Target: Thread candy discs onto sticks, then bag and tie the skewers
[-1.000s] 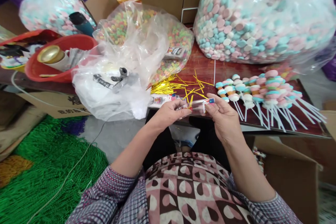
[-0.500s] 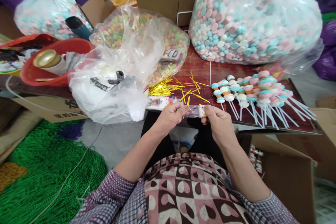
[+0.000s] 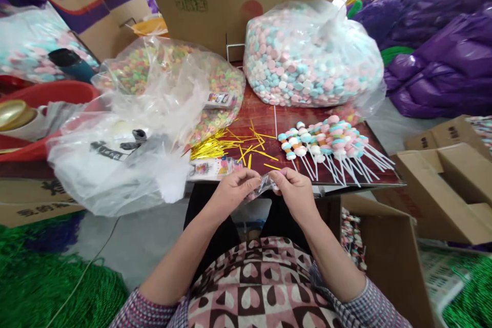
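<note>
A small clear plastic bag is pinched between my two hands at the table's front edge. My left hand is closed on its left side, and my right hand grips the right side. Just beyond my left hand lie printed plastic bags, flat on the table. Gold twist ties are heaped behind them, with several strewn loose toward the middle. To the right of my hands, marshmallow skewers on white sticks lie in a pile, sticks pointing toward me.
A big bag of pastel marshmallows stands at the back of the red table. Bags of colourful candy and a white plastic bag crowd the left, beside a red basin. An open carton holding wrapped skewers sits low right.
The clear bag, stretched flat between my hands before, is now crumpled, and my hands are closer together. The view has swung to the right.
</note>
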Demonstrator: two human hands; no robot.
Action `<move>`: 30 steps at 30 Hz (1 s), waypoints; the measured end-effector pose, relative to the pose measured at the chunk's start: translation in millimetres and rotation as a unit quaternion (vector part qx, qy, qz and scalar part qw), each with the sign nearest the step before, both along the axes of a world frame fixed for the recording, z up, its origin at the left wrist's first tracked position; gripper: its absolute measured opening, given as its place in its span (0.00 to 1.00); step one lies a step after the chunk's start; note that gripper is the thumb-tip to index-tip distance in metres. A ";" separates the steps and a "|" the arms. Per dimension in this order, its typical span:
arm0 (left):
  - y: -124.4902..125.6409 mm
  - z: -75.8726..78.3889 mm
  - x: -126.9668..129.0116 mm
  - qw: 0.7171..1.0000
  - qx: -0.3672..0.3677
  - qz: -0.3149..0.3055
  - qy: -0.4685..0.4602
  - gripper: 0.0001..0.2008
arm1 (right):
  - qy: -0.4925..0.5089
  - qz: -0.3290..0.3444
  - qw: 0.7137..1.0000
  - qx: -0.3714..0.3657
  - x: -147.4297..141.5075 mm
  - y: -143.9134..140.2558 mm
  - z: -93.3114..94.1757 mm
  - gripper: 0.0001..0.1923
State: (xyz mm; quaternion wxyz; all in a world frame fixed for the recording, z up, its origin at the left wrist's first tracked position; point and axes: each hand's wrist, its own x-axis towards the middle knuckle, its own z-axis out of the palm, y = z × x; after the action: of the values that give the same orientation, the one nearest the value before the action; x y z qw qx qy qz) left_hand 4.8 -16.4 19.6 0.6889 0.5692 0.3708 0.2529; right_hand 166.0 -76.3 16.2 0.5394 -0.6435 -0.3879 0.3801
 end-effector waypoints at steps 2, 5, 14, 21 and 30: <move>0.3 0.1 1.3 1.000 0.004 0.003 0.017 0.18 | -0.035 0.005 0.999 0.005 1.2 -1.5 1.6 0.21; 0.7 1.7 4.2 1.000 0.010 -0.002 0.028 0.18 | -0.067 -0.003 0.998 0.021 2.3 -1.8 1.3 0.25; 7.2 3.4 12.9 0.998 0.047 0.025 0.021 0.13 | -0.118 0.014 0.992 0.046 15.6 -1.8 8.3 0.14; 17.1 -7.6 3.4 0.988 0.100 0.112 0.033 0.13 | -0.466 -0.105 0.879 -0.018 75.6 4.4 35.0 0.16; 22.0 -10.7 -1.0 0.987 0.031 0.156 -0.038 0.17 | -0.565 0.011 0.760 -0.321 70.3 27.7 35.6 0.19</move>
State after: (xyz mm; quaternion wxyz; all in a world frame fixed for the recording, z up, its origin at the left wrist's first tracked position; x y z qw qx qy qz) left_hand 3.9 5.5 8.9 0.6364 0.5159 0.4205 0.3899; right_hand 236.3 -48.6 51.8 -0.0203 -0.8724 -0.4852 0.0555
